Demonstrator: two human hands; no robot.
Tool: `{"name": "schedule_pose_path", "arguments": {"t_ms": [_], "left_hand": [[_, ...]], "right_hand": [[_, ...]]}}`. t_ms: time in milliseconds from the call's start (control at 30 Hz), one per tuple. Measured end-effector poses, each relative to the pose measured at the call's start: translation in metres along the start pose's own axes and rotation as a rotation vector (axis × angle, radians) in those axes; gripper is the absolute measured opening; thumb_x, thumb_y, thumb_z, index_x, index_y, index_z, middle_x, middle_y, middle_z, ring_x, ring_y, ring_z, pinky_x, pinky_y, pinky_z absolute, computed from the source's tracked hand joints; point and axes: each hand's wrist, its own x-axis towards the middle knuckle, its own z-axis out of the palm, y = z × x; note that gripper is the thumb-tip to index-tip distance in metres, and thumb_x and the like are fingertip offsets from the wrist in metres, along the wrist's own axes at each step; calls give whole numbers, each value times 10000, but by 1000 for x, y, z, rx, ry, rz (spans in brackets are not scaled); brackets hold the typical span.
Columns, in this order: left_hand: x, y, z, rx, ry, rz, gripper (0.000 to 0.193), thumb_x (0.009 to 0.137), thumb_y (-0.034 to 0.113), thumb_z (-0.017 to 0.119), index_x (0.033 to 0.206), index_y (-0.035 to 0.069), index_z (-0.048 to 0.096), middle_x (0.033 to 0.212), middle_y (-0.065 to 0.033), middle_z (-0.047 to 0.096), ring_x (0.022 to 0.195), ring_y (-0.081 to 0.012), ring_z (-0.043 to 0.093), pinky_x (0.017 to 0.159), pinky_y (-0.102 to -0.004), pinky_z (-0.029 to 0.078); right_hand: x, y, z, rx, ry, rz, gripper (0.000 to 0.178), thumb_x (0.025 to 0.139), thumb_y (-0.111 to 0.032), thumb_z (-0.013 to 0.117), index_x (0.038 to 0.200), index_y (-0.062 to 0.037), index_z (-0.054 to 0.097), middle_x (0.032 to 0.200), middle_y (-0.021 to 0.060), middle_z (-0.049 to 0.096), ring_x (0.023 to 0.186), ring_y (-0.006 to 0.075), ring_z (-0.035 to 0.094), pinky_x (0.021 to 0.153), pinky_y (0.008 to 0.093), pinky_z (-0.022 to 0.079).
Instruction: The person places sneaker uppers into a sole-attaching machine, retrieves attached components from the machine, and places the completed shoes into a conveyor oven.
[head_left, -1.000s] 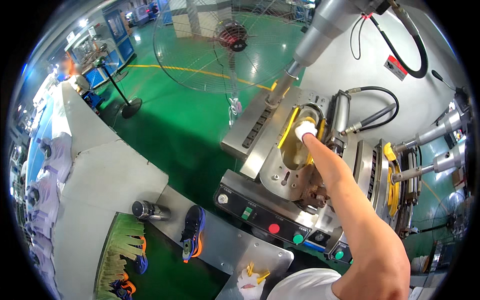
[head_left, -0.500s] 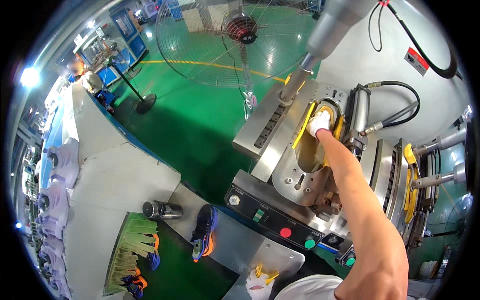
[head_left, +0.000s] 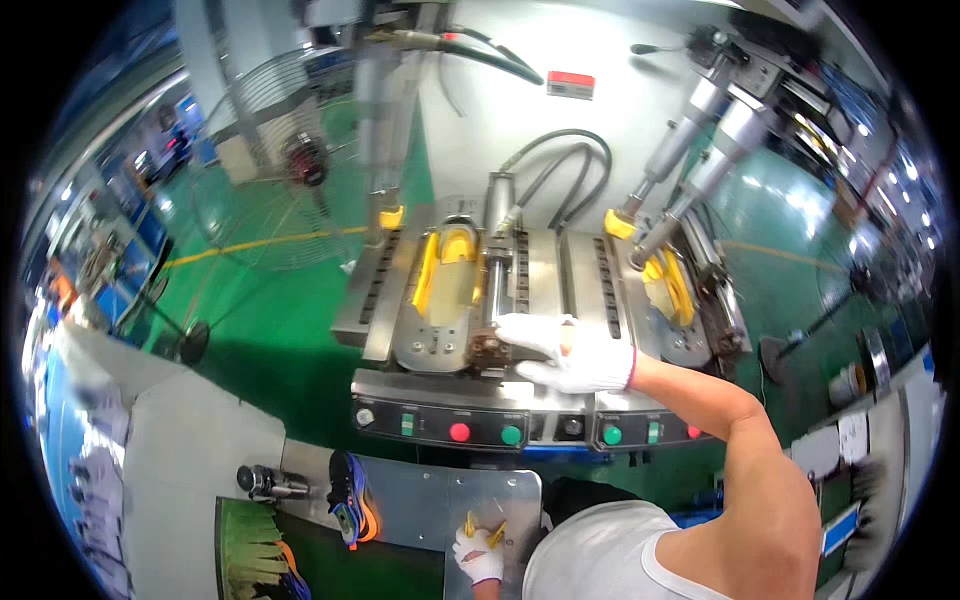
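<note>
My right hand (head_left: 572, 357), in a white glove, lies flat with fingers spread on the metal press (head_left: 440, 395), at the front corner of the left mould station. Its fingertips touch the dark fitting at the foot of a steel cylinder (head_left: 493, 290). The left station holds a yellow-rimmed shoe-shaped mould (head_left: 447, 275). My left hand (head_left: 478, 556), also gloved, is low by my chest over a steel shelf (head_left: 410, 505), with small yellow pieces (head_left: 484, 527) sticking up from its fingers.
A control strip with red and green buttons (head_left: 485, 434) runs along the press front. A second yellow mould station (head_left: 668, 285) sits on the right. A sports shoe (head_left: 348, 495) and a dark cylinder (head_left: 262, 482) lie on the shelf. A standing fan (head_left: 290, 190) is on the green floor.
My right hand has drawn back from the top of the yellow mould to the press's front edge. The view has swung right, showing both stations.
</note>
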Motion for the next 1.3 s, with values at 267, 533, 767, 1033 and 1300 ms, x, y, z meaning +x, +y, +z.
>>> {"name": "schedule_pose_path", "arguments": {"t_ms": [267,533,767,1033,1300], "left_hand": [[-31,-24,-2,-146,90,-29,462,677,321,932,991,75,700,1229,-206,580,1088,-393,616,932,-477,521],[-67,61,-54,191,-245,-309,698,901,486,712,1466,107,562,1403,-202,605,1286,-396,552,1080,-458,461],[-122,131,-29,34,-126,-571,885,921,497,713,1616,93,344,1654,-199,347,1479,-384,372,1211,-425,327],[-124,142,33,-194,158,-513,441,715,224,921,1025,19,685,1276,-239,564,1138,-417,618,979,-476,516],[-103,160,40,-270,286,-502,426,715,183,919,1021,24,668,1255,-213,567,1120,-400,624,958,-469,524]], "right_hand": [[-194,163,-34,27,302,798,520,997,-352,563,1392,-15,596,1391,228,621,1308,382,572,1133,436,428],[-190,391,0,-295,425,882,496,957,-298,570,1343,11,605,1274,268,664,1191,439,623,1063,485,477],[-142,513,5,-679,215,801,244,949,-137,497,943,-44,722,969,225,741,871,381,737,768,481,593],[-129,541,-8,-655,217,746,273,965,-153,504,1035,-43,744,1048,215,753,967,362,741,855,455,589],[-149,555,46,-748,212,547,246,924,-116,511,1071,13,661,953,233,713,942,407,701,861,514,563]]}}
